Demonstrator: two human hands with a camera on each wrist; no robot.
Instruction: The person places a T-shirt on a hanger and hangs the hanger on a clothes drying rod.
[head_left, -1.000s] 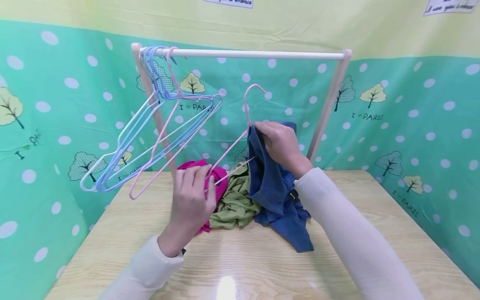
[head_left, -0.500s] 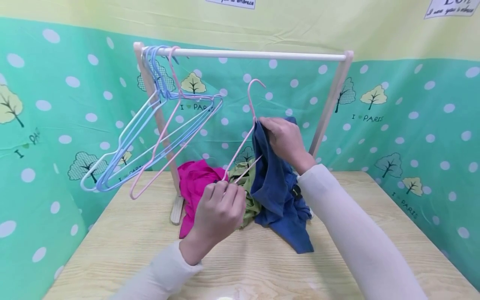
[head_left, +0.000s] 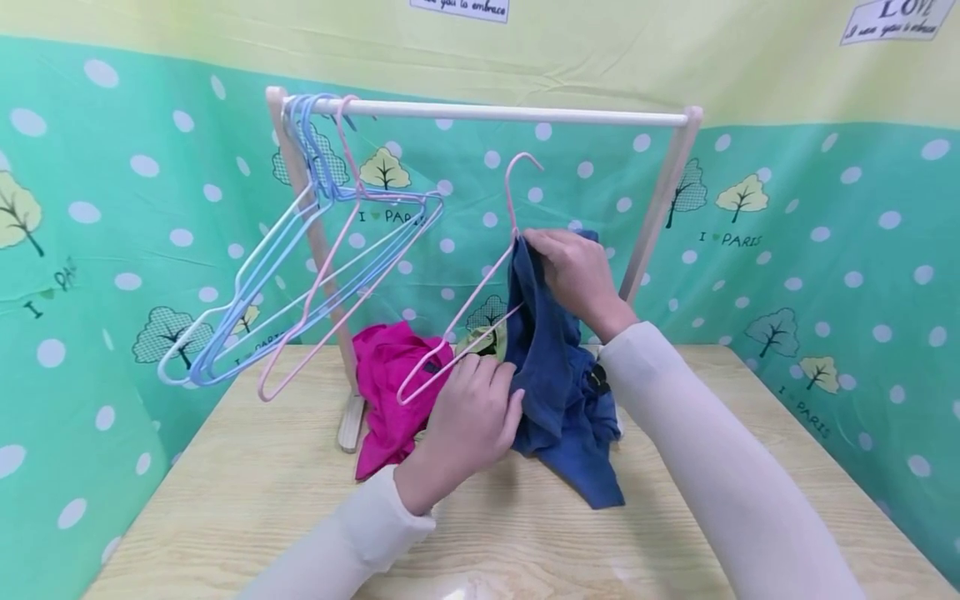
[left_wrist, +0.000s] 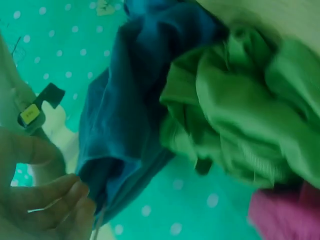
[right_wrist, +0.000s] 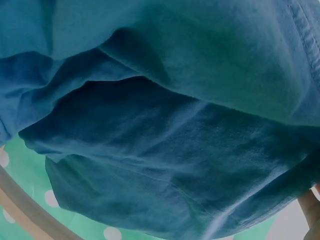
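Note:
A pink clothes hanger stands tilted, its hook upward and its right part inside a blue garment. My right hand pinches the garment's top edge by the hanger's neck. Its left end sticks out bare, with no hand on it. My left hand is below the hanger's lower bar, near the left edge of the blue garment. In the left wrist view, the bent fingers are right at the cloth's opening. Blue folds fill most of the right wrist view.
A crumpled magenta garment and a green garment lie on the wooden table. Behind stands a rack with a white rail. Several blue, white and pink hangers hang at its left end.
My left hand has let go of the pink hanger's left end and moved right, toward the blue garment. My right hand, still pinching the cloth, has shifted slightly up and right with the hanger.

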